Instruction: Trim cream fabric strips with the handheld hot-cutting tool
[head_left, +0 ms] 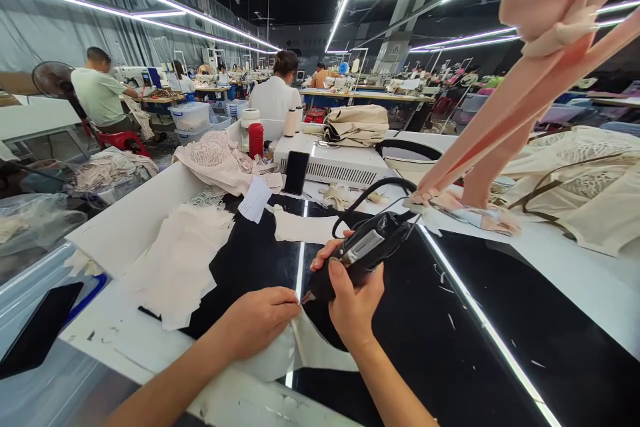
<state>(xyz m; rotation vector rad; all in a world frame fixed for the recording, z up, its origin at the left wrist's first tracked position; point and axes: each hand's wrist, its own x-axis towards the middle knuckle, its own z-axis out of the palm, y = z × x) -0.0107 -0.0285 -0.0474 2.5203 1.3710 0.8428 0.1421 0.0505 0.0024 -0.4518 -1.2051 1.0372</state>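
Note:
My right hand [356,293] is wrapped round a black corded hand tool [367,243] with a silver plate on its side. The tool slants down to the left, and its narrow tip ends right beside the fingertips of my left hand [265,320]. Those left fingers are pinched together on the edge of a pale fabric piece [270,357], which hangs below them and has a thin strip along it. Under both hands lies a glossy black work surface [415,320]. The tool's cable [373,185] loops up behind it. The exact contact at the tip is hidden by my fingers.
Pale cut fabric pieces [173,260] lie to the left and a lace garment [215,157] behind them. A phone [297,172] leans against a white box [330,163]. Pink fabric strips [545,90] hang at the right. Several people sit farther off at sewing machines.

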